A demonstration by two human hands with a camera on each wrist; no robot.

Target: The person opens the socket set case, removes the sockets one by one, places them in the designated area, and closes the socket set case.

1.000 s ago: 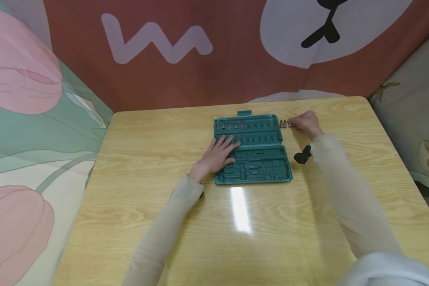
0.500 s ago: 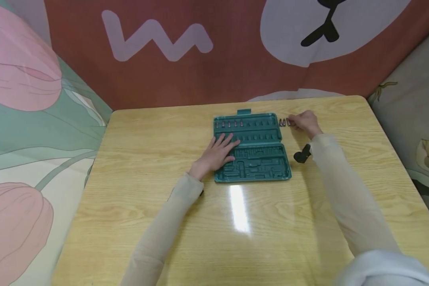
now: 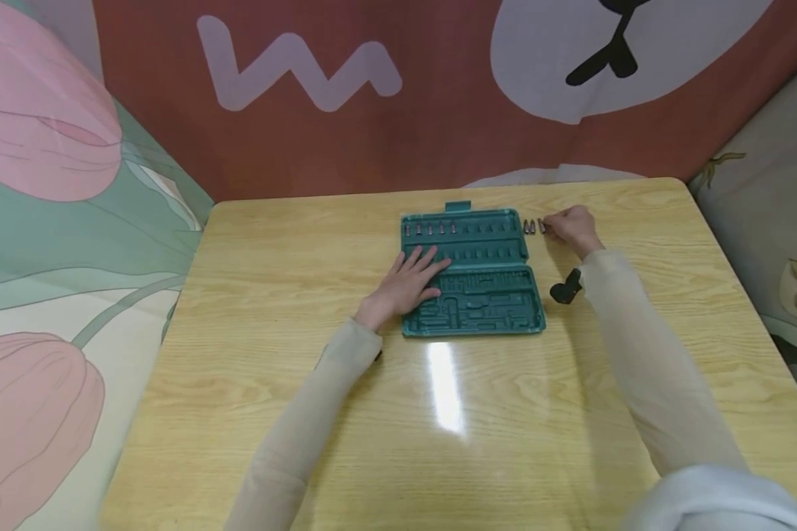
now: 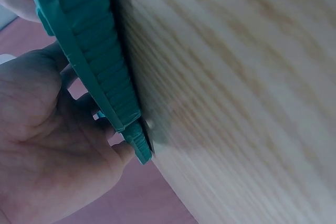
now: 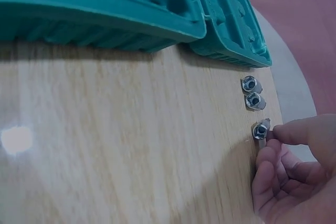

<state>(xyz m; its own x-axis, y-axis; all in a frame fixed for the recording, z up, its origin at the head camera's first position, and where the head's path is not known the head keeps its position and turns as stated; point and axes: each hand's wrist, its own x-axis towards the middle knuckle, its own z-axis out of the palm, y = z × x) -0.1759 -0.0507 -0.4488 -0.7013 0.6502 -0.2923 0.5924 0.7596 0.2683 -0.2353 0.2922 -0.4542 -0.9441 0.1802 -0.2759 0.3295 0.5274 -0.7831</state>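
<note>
An open green tool case (image 3: 491, 301) lies on the table, with several small sockets (image 3: 430, 229) along the left of its top row. My left hand (image 3: 406, 284) rests on the case's left side, fingers spread. In the left wrist view its palm (image 4: 47, 135) shows beside the case's edge. Right of the case, two shiny metal sockets (image 5: 253, 92) stand side by side on the table. Slightly apart from them, my right hand (image 3: 574, 227) pinches a third socket (image 5: 260, 130) between thumb and fingers, close to the tabletop.
A black wrist-camera piece (image 3: 564, 287) sticks out below my right sleeve. The wooden table (image 3: 292, 251) ends at a back edge against a red-brown patterned cloth (image 3: 345, 155). A case latch (image 3: 458, 206) juts out at the back.
My right hand stays by the row of sockets, and more of the pinched socket shows beside its fingertips. The left hand keeps its place on the case; the head view shifts slightly.
</note>
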